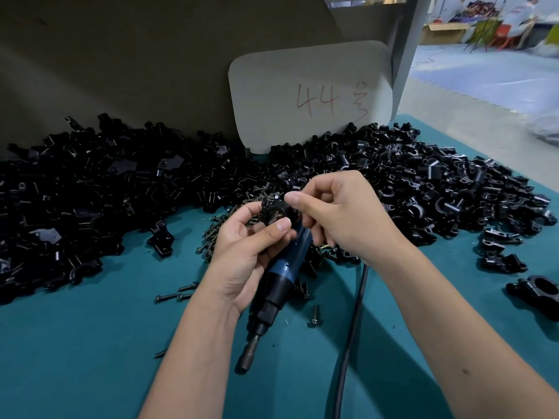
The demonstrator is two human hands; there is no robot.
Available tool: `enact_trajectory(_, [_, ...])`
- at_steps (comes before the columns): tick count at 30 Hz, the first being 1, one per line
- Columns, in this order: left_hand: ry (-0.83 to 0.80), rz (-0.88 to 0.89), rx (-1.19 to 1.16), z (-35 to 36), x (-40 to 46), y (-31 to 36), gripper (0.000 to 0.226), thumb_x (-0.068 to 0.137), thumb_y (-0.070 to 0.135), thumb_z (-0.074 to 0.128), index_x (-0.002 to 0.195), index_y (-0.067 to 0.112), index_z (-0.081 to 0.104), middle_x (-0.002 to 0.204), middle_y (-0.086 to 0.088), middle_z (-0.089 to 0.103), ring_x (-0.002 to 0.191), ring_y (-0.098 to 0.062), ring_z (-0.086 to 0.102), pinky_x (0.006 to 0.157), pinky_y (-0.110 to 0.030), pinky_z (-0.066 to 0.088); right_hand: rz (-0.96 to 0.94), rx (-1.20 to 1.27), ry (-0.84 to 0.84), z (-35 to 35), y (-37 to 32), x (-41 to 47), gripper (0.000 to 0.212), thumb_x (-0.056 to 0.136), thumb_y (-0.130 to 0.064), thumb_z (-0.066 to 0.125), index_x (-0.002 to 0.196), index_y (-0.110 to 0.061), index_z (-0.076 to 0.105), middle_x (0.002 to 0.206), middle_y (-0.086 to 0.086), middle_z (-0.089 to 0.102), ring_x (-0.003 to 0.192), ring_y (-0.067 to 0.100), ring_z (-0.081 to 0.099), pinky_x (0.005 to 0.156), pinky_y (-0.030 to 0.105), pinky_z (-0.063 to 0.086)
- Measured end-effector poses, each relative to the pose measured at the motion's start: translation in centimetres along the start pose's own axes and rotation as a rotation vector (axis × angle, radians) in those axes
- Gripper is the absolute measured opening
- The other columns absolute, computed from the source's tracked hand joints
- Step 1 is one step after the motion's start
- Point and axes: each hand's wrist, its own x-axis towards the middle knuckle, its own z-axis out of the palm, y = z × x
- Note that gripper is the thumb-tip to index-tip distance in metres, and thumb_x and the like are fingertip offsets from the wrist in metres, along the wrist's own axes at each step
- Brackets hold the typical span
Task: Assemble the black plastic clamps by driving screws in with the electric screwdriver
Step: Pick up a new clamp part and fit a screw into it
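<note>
My left hand (pixel 248 246) grips a black plastic clamp (pixel 276 211) between thumb and fingers, held above the table. My right hand (pixel 338 216) pinches something small at the clamp's top, its thumb and forefinger meeting there; the pinched piece is too small to make out. The blue and black electric screwdriver (pixel 281 276) hangs slanted beneath both hands, its bit (pixel 246 359) pointing toward me. Its upper end is hidden behind the fingers of my right hand, which seem to hold it. Loose screws (pixel 211 234) lie heaped on the teal table (pixel 90 358) under my hands.
Big piles of black clamp parts cover the table at left (pixel 90 192) and right (pixel 438 189). Assembled clamps (pixel 532 290) lie at the right edge. A grey card marked 44 (pixel 311 98) leans on the back wall. The screwdriver's black cable (pixel 351 343) runs toward me.
</note>
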Motion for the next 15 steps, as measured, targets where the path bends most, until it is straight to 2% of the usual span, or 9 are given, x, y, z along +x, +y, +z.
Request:
enact_trajectory(2, [-0.001, 0.007, 0.004, 0.1, 0.0, -0.1, 0.025, 0.075, 0.004, 0.08, 0.092, 0.022, 0.082, 0.084, -0.003, 0.072, 0.075, -0.013, 0.069, 0.071, -0.023, 0.06, -0.008, 0.06, 0.051, 0.5, 0.2, -0.1, 0.028, 0.091, -0.031, 0.081, 0.069, -0.018, 0.068, 0.054, 0.001, 0.064, 0.037, 0.015, 0.055, 0.037, 0.016, 0.036])
enact_trajectory(5, [0.001, 0.032, -0.029, 0.4, 0.0, -0.2, 0.03, 0.084, 0.008, 0.074, 0.113, 0.009, 0.067, 0.09, -0.006, 0.069, 0.077, -0.015, 0.067, 0.068, -0.025, 0.058, 0.004, 0.175, 0.066, 1.3, 0.5, -0.1, 0.015, 0.089, -0.027, 0.083, 0.08, -0.02, 0.073, 0.057, -0.001, 0.062, 0.042, 0.015, 0.055, 0.038, 0.02, 0.037])
enact_trajectory(9, [0.032, 0.074, 0.039, 0.8, 0.1, 0.0, 0.031, 0.094, 0.035, 0.071, 0.111, 0.011, 0.065, 0.091, -0.007, 0.068, 0.068, -0.013, 0.057, 0.055, -0.019, 0.047, 0.013, 0.209, 0.06, 1.9, 0.4, -0.3, 0.017, 0.092, -0.027, 0.079, 0.08, -0.017, 0.074, 0.057, 0.002, 0.061, 0.045, 0.013, 0.055, 0.039, 0.024, 0.039])
enact_trajectory(13, [0.085, 0.1, 0.128, 0.7, 0.4, -0.1, 0.006, 0.102, 0.021, 0.06, 0.105, 0.019, 0.065, 0.089, -0.005, 0.065, 0.059, -0.012, 0.05, 0.049, -0.018, 0.039, 0.026, 0.235, 0.009, 2.1, 0.2, -0.4, 0.017, 0.1, -0.021, 0.069, 0.086, -0.016, 0.076, 0.061, 0.0, 0.06, 0.048, 0.014, 0.055, 0.04, 0.023, 0.04])
enact_trajectory(15, [0.088, 0.078, 0.109, 0.6, 0.4, -0.1, 0.012, 0.102, 0.017, 0.058, 0.092, 0.023, 0.063, 0.082, -0.001, 0.063, 0.053, -0.01, 0.045, 0.043, -0.017, 0.032, 0.031, 0.224, -0.016, 2.1, 0.2, -0.5, 0.015, 0.101, -0.017, 0.067, 0.093, -0.018, 0.079, 0.064, 0.001, 0.057, 0.048, 0.012, 0.048, 0.042, 0.021, 0.036])
